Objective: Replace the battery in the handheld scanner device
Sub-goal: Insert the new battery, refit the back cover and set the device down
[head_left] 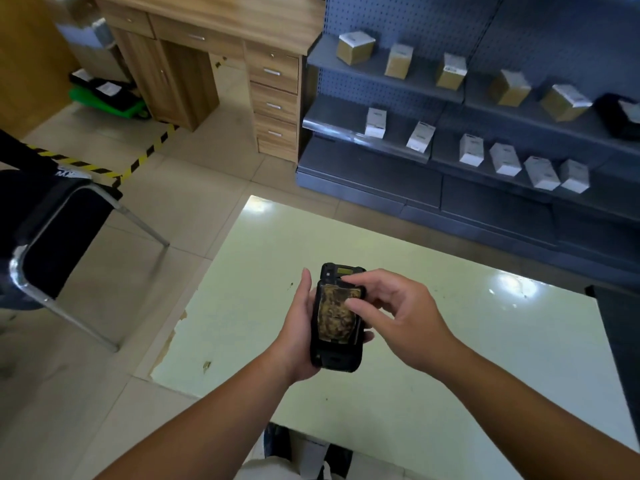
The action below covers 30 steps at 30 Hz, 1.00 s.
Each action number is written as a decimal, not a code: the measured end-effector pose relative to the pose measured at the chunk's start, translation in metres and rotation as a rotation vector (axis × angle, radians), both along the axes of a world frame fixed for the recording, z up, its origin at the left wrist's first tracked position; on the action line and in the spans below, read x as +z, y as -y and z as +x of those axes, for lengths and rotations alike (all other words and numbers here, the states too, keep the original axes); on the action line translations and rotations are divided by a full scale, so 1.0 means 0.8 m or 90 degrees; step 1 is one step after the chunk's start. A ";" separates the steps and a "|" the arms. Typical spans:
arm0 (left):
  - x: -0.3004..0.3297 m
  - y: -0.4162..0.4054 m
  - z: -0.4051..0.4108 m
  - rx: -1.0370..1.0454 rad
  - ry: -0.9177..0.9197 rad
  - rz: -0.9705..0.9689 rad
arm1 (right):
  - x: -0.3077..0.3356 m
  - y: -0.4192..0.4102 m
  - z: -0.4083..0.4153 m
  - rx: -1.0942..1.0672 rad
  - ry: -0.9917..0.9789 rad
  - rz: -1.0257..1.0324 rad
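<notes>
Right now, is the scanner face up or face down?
Face down: the scanner's back faces the camera, a worn yellowish panel showing.

Your handheld scanner (pixel 337 320) is black, held upright above the table, back facing you. On its back sits a worn, yellowish-brown mottled panel (pixel 337 315), possibly the battery.

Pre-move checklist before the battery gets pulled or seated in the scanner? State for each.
1. Scanner held firm: ok, left hand wraps it from the side, back facing up.
2. Battery exposed: ok, no cover over it.
3. Right hand on battery: ok, fingertips touch its upper right edge.
4. Battery fully seated or latched: cannot tell.
5. Table under the hands, in case of a drop: ok.
6. Spare battery within reach: cannot tell, none in view.
</notes>
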State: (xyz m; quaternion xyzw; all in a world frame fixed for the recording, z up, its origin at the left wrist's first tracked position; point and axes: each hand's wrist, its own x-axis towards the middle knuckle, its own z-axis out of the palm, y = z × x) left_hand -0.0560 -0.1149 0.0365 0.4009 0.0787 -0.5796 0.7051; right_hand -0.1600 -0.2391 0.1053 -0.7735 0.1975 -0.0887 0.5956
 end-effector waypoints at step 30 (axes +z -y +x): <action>0.016 0.013 -0.015 -0.013 0.060 0.021 | -0.011 0.030 -0.031 0.085 -0.016 -0.097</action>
